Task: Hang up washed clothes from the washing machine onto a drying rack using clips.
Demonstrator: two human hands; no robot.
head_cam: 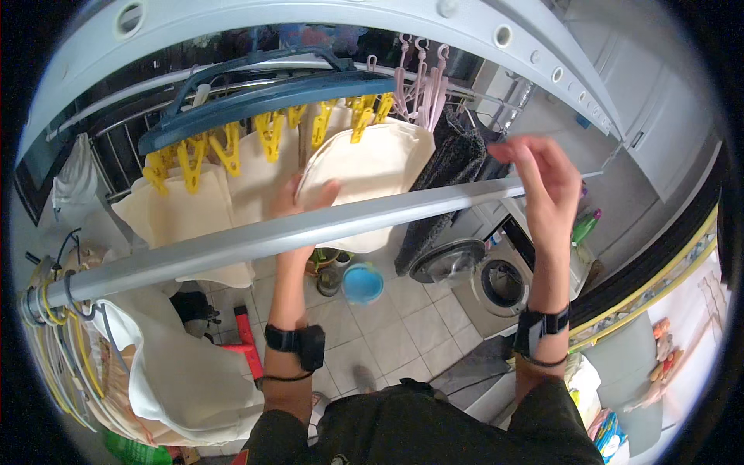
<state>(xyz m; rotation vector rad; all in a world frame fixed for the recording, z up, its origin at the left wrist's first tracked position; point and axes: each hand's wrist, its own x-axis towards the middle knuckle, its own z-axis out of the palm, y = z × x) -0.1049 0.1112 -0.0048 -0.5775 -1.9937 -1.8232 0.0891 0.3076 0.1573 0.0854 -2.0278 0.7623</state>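
Observation:
Several cream cloths (372, 168) hang by yellow plastic clothes pegs (270, 136) from a blue clip hanger (279, 96). My left hand (305, 197) is behind the metal rail (256, 235), at the lower left edge of the front right cloth, with the thumb over its face and the fingers partly hidden behind it. My right hand (540, 168) is raised at the right, above the rail's right end, thumb and forefinger near each other. It is slightly blurred, and nothing shows in it. A dark garment (444, 174) hangs between the cloths and my right hand.
Pink hangers (421, 87) hang behind the cloths. Wire hangers (58, 349) and a white cloth (180, 372) crowd the rail's left end. Below are a blue basin (362, 283), a potted plant and a washing machine (503, 285) with its door open. A perforated metal beam (372, 17) arches overhead.

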